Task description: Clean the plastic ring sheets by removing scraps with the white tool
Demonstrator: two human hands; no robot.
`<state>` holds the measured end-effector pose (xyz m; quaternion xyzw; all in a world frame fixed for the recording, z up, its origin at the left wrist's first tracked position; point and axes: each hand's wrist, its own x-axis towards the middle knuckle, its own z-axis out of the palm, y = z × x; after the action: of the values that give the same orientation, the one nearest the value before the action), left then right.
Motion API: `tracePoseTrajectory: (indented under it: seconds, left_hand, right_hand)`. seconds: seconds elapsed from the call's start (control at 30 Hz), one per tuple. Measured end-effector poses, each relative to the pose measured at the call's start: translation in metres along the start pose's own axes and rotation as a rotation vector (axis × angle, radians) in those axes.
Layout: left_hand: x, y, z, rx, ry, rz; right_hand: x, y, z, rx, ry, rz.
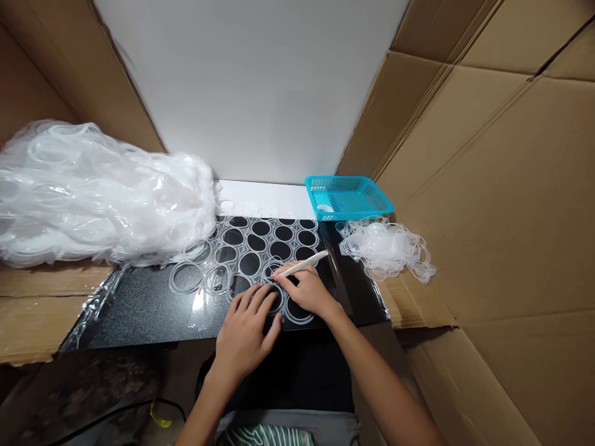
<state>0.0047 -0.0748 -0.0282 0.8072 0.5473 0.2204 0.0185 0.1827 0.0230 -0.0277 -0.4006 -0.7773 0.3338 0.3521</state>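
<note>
A translucent sheet of joined plastic rings (260,248) lies on a black glossy board (139,306). My left hand (246,328) rests flat on the sheet's near edge, fingers stretched out over a ring. My right hand (304,291) is closed round a thin white stick tool (302,264), whose lower tip meets the sheet near a ring just beyond my left fingertips. Both forearms reach in from the bottom of the view.
A big heap of clear ring sheets (93,192) fills the left. A small pile of loose rings (388,248) lies right of the board, behind it a turquoise basket (348,197). Cardboard walls (488,186) close both sides, a white panel (251,93) the back.
</note>
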Motion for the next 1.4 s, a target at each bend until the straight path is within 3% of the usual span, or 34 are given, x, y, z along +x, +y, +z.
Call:
tracePoseTrajectory:
  seconds: [0.7, 1.07, 1.4]
  left_hand:
    - [0.000, 0.002, -0.001, 0.001, -0.012, -0.019]
    - [0.003, 0.011, 0.003, 0.051, 0.053, -0.018]
    - [0.008, 0.007, 0.000, -0.023, 0.038, -0.035]
  right_hand:
    - [-0.001, 0.001, 0.001, 0.071, 0.010, 0.033]
    - [-0.007, 0.001, 0.008, -0.258, 0.003, -0.255]
    - [-0.010, -0.003, 0.010, -0.316, 0.011, -0.346]
